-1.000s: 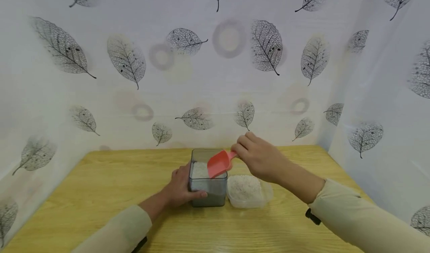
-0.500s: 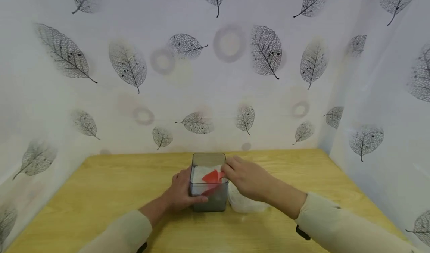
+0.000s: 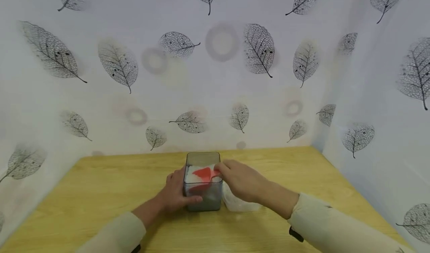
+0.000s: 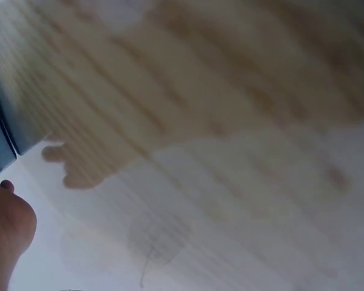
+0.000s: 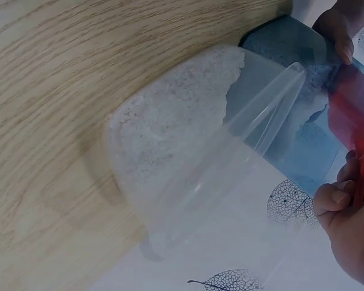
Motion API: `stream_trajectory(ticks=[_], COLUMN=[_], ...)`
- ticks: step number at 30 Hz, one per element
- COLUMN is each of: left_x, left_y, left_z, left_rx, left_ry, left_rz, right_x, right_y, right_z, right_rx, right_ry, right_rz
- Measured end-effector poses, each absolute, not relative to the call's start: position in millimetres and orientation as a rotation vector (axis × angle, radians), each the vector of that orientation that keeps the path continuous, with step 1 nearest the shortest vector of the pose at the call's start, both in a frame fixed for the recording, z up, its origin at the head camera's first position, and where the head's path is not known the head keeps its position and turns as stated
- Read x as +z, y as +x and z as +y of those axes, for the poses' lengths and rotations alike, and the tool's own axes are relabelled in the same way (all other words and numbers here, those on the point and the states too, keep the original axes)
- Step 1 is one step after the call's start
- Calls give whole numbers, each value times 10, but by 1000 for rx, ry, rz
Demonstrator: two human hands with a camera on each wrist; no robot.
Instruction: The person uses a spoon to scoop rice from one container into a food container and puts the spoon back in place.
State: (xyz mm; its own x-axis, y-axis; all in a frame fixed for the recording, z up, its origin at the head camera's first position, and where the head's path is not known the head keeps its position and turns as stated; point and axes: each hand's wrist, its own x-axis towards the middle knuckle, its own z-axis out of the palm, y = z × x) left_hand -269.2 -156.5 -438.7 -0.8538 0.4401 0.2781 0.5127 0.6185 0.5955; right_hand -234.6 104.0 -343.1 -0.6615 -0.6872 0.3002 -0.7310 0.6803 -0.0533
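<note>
My left hand holds the left side of a tall grey see-through container, its thumb lying across the front wall. White grainy stuff fills part of the container. Pinched by the handle in my right hand is a red scoop, its head tilted inside the container below the rim. In the right wrist view the scoop shows through the tinted wall. To the right, partly behind my right hand, stands a clear plastic tub of white grains. The left wrist view catches only part of my left hand.
Both vessels stand on a light wood-grain table. A white curtain printed with dark leaves hangs behind the table and along its sides. The tub's clear rim rises close beside the container.
My right hand has moved left and down, taking the scoop from above the container's rim to inside it. My left hand keeps its place on the container. The head view has shifted slightly.
</note>
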Motion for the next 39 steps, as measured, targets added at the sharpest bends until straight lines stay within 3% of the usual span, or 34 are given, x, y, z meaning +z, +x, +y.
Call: stream_trajectory(ticks=[14,24,39], left_x=[-4399,-4432,-4380], left_y=[-2668,-2678,-2697], left_z=[-1745,-1772,-1601], left_rx=[-1094,-1112,-1055], left_ry=[-805,-844,-835], left_rz=[-2740,-2649,-2714], right_x=[-3611,-3488,-3284], right_y=[-2338,-2383,-2347], right_z=[1043,1117,1820], right_rx=[497,626,584], right_ry=[1045,1000,952], right_rz=[-2499,-2521,-2443])
